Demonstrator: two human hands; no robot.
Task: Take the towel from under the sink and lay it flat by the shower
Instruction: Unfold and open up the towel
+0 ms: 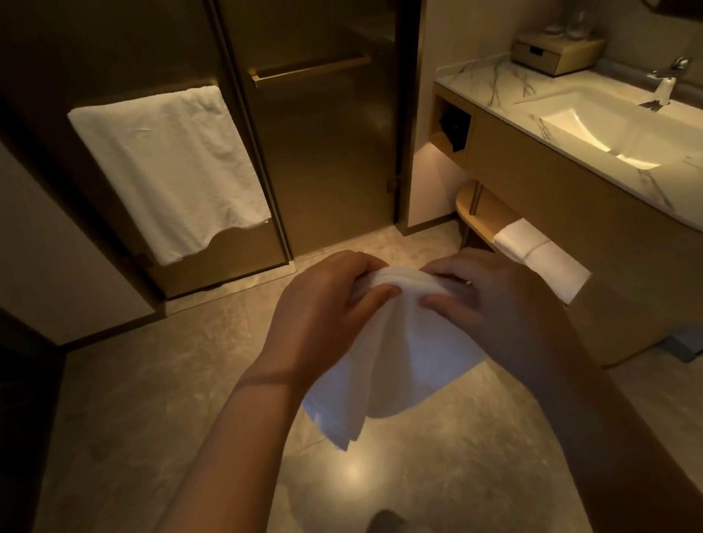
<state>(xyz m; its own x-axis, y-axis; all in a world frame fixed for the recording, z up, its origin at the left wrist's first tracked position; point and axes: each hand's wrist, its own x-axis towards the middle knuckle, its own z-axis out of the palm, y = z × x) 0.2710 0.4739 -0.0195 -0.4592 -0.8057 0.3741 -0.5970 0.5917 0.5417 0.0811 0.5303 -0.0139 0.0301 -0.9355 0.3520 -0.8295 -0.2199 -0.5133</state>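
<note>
Towel: a white folded towel (396, 348) hangs in the air above the floor, in front of the shower doors and left of the vanity; its upper edge is bunched between both hands and the layered lower corners droop toward the floor.
Left hand: the left hand (328, 307) is closed on the towel's top edge from the left, thumb on the near side, fingers curled over the far side; a thin band circles the wrist.
Right hand: the right hand (481, 296) is closed on the same edge from the right, thumb pressed on the near face of the cloth, just beside the left hand.
Floor: the tiled floor (141, 415) below is glossy and shows a bright reflected spot under the towel.
Shower doors: two tinted glass doors (321, 149) stand shut straight ahead; the right one carries a horizontal brass handle bar (309, 69).
Hanging towel: a large white towel (168, 168) is draped over the bar of the left door, its lower hem wavy.
Under-sink shelf: a curved wooden shelf (477, 211) below the cabinet holds another folded white towel (540, 259), near the right hand but apart from it.
Counter: the marble counter (482, 81) carries an inset lit basin (611, 129), a chrome faucet (667, 81) and a small wooden box (552, 55) at the back.
Bottom edge: part of the person's foot or clothing shows, too dim to tell apart.
</note>
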